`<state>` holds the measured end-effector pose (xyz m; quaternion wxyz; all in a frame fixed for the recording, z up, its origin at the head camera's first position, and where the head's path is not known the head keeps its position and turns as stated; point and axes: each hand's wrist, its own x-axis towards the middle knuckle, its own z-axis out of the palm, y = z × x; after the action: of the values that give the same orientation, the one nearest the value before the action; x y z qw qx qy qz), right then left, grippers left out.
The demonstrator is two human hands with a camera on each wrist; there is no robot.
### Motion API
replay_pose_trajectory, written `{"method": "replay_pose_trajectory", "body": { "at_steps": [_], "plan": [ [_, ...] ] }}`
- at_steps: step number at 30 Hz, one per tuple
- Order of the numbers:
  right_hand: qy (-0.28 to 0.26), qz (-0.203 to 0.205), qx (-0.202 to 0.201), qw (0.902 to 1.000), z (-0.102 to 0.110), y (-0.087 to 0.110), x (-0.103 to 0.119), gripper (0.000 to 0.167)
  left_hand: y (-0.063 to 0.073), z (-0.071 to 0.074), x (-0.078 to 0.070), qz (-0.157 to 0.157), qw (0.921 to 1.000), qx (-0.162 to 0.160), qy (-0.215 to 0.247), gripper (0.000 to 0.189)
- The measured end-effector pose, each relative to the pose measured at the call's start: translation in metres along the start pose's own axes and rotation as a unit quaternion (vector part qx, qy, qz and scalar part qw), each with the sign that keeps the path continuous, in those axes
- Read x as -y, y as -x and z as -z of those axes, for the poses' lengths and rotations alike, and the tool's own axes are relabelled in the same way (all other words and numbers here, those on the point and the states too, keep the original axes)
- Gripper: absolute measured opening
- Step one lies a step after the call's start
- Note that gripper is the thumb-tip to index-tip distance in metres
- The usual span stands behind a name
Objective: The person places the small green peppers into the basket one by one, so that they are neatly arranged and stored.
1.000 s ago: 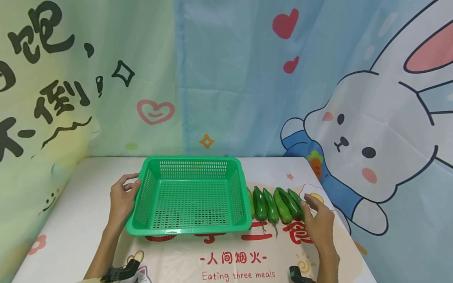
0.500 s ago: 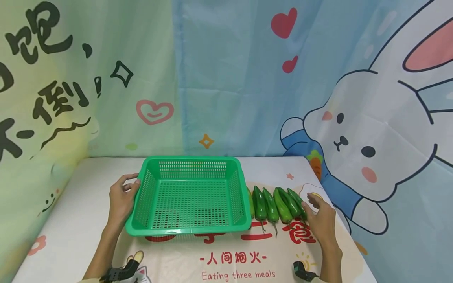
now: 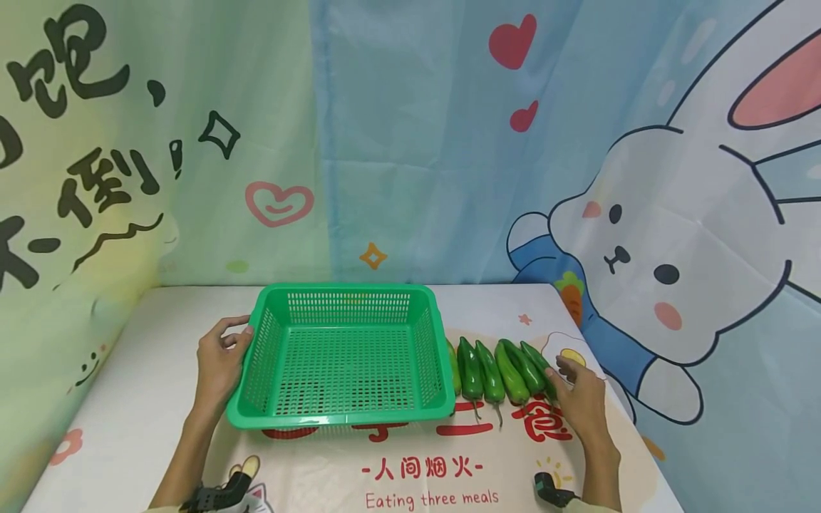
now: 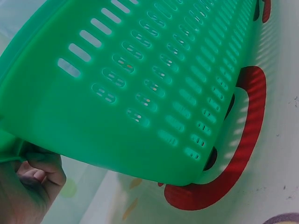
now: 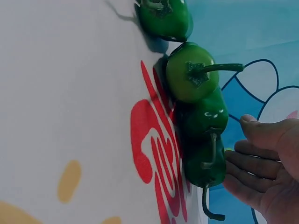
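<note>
A green plastic basket [image 3: 346, 419] with slotted sides stands on the table with nothing inside it. At its left side, my left hand [image 3: 218, 365] pinches the rim between thumb and curled fingers; the left wrist view shows this hand [image 4: 35, 189] under the rim's corner. Several green peppers [image 3: 492, 374] lie in a row right of the basket, stems toward me, the leftmost partly hidden by the basket. Beside the rightmost pepper [image 3: 539, 360], my right hand [image 3: 584, 400] holds nothing, its fingers loosely bent. In the right wrist view, the fingertips [image 5: 229, 156] are right at the peppers' edge.
A printed cloth [image 3: 430, 477] with red lettering covers the table. Behind it hangs a curtain [image 3: 398, 178] with hearts and a large rabbit. The table's right edge runs just beyond my right hand. A dark camera mount sits at each wrist.
My right hand has shifted slightly right, a little away from the rightmost pepper, then dipped back slightly. The left hand, basket and peppers stay where they were.
</note>
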<state>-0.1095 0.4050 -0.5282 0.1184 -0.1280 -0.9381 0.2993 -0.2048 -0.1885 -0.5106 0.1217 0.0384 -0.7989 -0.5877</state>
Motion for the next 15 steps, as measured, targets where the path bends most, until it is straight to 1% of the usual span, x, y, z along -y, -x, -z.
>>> {"method": "replay_pose_trajectory", "body": {
  "at_steps": [5,8,15],
  "plan": [
    [-0.001,-0.002,0.012,0.9999,-0.004,-0.002,-0.004,0.049,-0.001,0.000,0.003,0.005,1.0000,-0.001,-0.003,0.035],
    [0.000,0.000,0.012,0.9999,-0.007,-0.003,-0.006,0.048,-0.002,0.000,0.003,0.006,1.0000,-0.001,-0.004,0.035],
    [0.017,0.007,0.017,0.9997,-0.012,-0.006,-0.012,0.045,-0.002,0.000,0.002,0.009,1.0000,-0.002,-0.001,0.035]
  ]
}}
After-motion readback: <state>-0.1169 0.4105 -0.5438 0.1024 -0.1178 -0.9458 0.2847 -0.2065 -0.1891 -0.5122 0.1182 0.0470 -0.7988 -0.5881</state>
